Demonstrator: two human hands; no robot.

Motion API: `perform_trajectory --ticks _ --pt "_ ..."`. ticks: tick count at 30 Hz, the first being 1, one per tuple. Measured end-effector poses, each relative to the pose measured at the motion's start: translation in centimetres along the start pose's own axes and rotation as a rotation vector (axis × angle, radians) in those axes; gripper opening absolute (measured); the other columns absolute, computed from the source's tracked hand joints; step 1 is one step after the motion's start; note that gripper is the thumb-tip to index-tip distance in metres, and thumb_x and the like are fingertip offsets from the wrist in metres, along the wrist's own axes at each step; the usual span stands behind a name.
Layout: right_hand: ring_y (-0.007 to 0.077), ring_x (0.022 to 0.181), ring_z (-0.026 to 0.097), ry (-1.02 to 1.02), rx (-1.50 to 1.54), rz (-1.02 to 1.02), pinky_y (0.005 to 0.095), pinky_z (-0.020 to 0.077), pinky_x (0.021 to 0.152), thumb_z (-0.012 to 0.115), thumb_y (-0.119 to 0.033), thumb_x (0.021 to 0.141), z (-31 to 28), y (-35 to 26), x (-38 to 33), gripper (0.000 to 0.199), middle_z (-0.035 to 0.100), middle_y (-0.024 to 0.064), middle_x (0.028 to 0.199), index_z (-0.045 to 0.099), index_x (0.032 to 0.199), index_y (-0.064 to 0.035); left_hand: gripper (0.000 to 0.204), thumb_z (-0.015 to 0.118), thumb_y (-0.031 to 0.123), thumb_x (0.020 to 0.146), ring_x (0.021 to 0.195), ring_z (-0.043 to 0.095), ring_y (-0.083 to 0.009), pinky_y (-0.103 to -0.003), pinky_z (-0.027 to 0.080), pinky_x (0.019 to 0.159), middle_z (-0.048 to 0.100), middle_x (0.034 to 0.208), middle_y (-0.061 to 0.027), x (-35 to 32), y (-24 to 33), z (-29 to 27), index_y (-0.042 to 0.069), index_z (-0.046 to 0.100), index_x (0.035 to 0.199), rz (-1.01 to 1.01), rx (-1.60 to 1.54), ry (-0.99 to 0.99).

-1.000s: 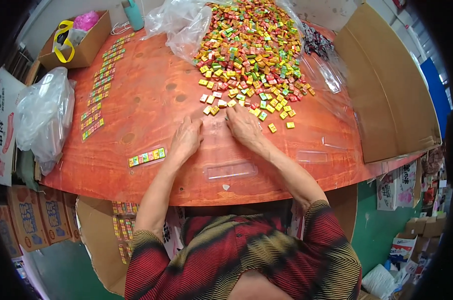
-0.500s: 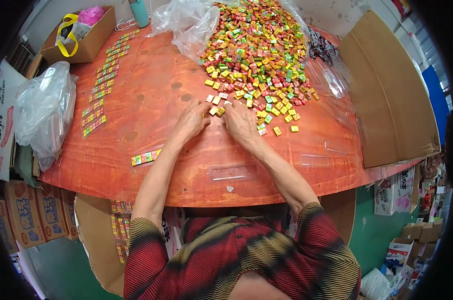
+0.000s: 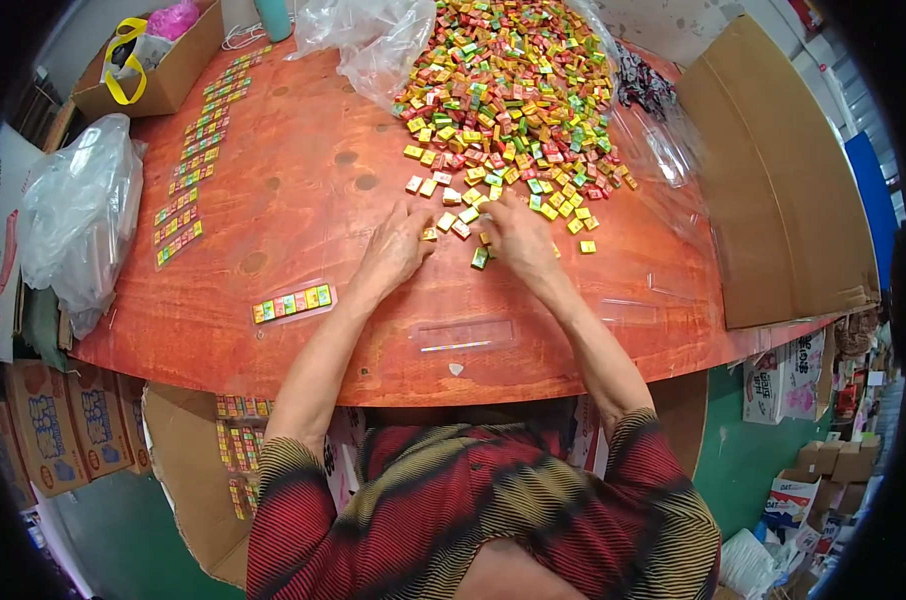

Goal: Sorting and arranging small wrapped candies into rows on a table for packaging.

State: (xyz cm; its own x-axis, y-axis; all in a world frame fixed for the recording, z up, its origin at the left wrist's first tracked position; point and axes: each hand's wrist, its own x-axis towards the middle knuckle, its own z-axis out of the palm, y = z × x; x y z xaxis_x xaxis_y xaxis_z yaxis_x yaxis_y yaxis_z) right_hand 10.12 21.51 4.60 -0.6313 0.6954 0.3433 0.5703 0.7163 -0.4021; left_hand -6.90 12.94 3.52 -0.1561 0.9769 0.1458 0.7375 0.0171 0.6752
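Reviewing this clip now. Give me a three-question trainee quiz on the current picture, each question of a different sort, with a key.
1. True or false: the bottle stands to the right of the big pile of blocks.
2. What colour is the tabletop? A) blue B) white C) reddish
3. Which of the person's hands is nearer the short row of blocks close to the table's front edge?

Key: 1. False, it stands to the left. 2. C. 3. The left hand.

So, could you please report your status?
Left hand at small yellow rectangular box. Right hand beside yellow-green rectangular box. Multicoloured box pile beyond. No obstruction visible.
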Motion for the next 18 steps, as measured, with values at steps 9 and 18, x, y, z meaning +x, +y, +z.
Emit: perform_trajectory --ticks 9,18 --pt "0.0310 0.071 0.056 -0.073 -0.194 -0.096 0.0402 0.0472 0.056 0.048 -0.006 0.076 2.9 -1.4 -0.9 0.012 0.054 0.0154 0.079 0.053 0.085 -0.0011 0.025 0.062 0.004 0.070 0.089 0.051 -0.0345 -0.040 0.042 0.076 0.049 0.090 -0.0160 -0.2 -0.3 0.1 0.003 0.056 0.095 -0.061 0.108 -0.041" --pt "0.0316 0.068 0.054 0.084 0.115 -0.192 0.0410 0.0436 0.057 0.052 -0.008 0.074 3.9 -4.5 0.3 0.013 0.051 0.0162 0.073 0.052 0.085 -0.0008 0.027 0.060 0.001 0.069 0.087 0.050 -0.0343 -0.041 0.042 0.075 0.051 0.087 -0.0172 -1.6 -1.7 -1.4 0.003 0.056 0.096 -0.083 0.139 -0.037"
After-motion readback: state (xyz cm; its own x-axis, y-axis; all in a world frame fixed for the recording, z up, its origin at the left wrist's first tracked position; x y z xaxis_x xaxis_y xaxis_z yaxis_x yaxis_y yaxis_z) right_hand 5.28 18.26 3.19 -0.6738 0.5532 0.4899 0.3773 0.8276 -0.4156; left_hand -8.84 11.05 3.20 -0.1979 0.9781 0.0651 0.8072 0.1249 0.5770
